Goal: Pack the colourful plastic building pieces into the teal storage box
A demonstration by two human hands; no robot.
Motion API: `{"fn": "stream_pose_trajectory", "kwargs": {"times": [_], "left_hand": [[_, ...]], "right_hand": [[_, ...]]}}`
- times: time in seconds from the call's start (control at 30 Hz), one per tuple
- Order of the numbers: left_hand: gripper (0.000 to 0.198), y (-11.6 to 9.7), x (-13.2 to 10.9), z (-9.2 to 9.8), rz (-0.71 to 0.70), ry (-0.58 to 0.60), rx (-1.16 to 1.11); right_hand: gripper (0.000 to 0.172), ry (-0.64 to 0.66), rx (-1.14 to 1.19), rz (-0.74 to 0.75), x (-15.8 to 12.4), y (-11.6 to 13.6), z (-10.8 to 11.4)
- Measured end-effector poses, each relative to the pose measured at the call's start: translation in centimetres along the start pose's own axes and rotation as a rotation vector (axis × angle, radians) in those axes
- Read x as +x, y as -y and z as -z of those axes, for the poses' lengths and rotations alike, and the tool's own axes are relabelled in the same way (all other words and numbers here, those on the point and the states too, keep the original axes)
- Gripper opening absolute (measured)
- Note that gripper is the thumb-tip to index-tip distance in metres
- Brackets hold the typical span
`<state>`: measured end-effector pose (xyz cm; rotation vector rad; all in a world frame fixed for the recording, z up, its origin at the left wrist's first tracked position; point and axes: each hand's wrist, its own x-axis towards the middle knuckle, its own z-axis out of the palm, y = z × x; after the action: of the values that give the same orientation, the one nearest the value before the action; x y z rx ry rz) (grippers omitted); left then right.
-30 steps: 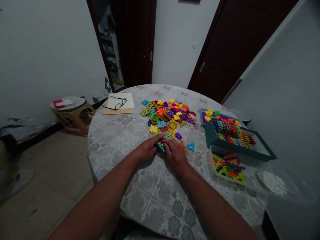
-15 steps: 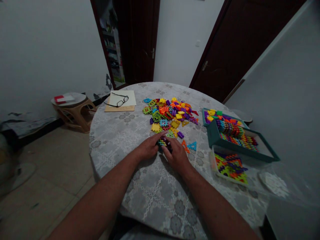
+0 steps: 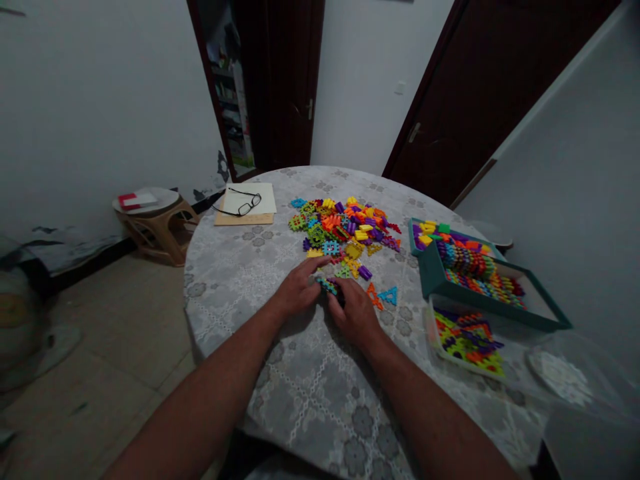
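The block (image 3: 327, 285) is small, made of toothed pieces packed face to face; green and pale teal teeth show along its upper edge, with darker, purplish parts toward the right. It sits between the two hands at the middle of the table (image 3: 310, 393), just on the near side of the pile (image 3: 345, 223), slanting down to the right. Its underside is hidden.

The left hand (image 3: 300, 288) grips the block's left end, thumb against it, index finger stretched out straight above and beyond — the lower fingers are out of sight. The right hand (image 3: 354, 308) is closed around the right end, fingers curled over the far side and thumb on the near side. Both forearms reach in from the near edge.

Right of the right hand lie an orange triangle (image 3: 374, 297) and a blue triangle (image 3: 389, 296), with a purple piece (image 3: 365, 273) farther off. Farther right stand a teal box (image 3: 500, 307) of stacked pieces, a tub (image 3: 436, 343) of loose ones nearer, and a plastic bag (image 3: 560, 373) with white bits. Far left — glasses (image 3: 245, 209) on paper (image 3: 267, 199).
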<state>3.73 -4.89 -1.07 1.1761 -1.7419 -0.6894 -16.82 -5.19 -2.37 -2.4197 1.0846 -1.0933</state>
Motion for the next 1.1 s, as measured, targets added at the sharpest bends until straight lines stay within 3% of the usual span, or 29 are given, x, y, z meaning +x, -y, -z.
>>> {"fn": "stream_pose_trajectory", "kwargs": {"times": [0.1, 0.27, 0.5, 0.7, 0.9, 1.1], "left_hand": [[0.061, 0.5, 0.6, 0.0, 0.094, -0.097, 0.045], [0.042, 1.3, 0.6, -0.6, 0.09, -0.019, 0.165], [0.048, 0.2, -0.5, -1.5, 0.018, -0.066, 0.334], [0.05, 0.4, -1.0, -1.9, -0.043, -0.037, 0.426], [0.052, 0.3, -1.0, -1.6, -0.015, -0.026, 0.44], [0.045, 0.5, -0.9, -1.5, -0.047, -0.03, 0.415]], "right_hand": [[0.035, 0.008, -0.011, -0.006, 0.2, -0.3, 0.0], [0.034, 0.036, 0.005, 0.013, 0.3, -0.9, -0.3], [0.045, 0.003, 0.043, 0.008, 0.1, -1.8, -0.6], [0.055, 0.008, 0.023, 0.029, -0.1, -2.1, -1.2], [0.054, -0.081, 0.038, -0.033, -0.2, -2.6, -1.6], [0.046, -0.063, 0.083, -0.037, 0.0, -2.3, -0.6]]}}
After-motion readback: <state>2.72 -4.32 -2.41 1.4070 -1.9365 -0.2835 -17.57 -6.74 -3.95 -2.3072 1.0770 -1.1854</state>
